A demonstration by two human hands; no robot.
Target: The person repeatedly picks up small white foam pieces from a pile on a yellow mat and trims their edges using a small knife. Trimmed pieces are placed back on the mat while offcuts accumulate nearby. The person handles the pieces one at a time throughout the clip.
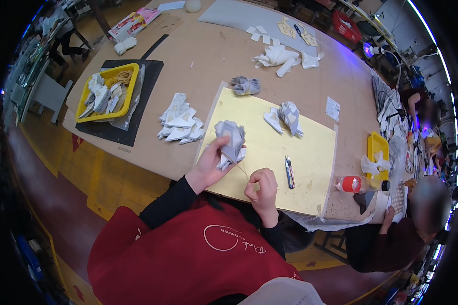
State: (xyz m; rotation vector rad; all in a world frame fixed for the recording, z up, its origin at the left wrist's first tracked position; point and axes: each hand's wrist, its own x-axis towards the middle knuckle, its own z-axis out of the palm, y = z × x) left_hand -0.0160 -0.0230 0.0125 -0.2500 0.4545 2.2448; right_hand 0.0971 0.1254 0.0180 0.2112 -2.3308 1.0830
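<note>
My left hand (208, 165) grips the bundle of grey-white pieces (230, 142) at the yellow board's (310, 152) near-left corner; my right hand (262, 190) pinches a thin elastic band (242, 170), I think. I'd keep it taut and the stack squared
</note>
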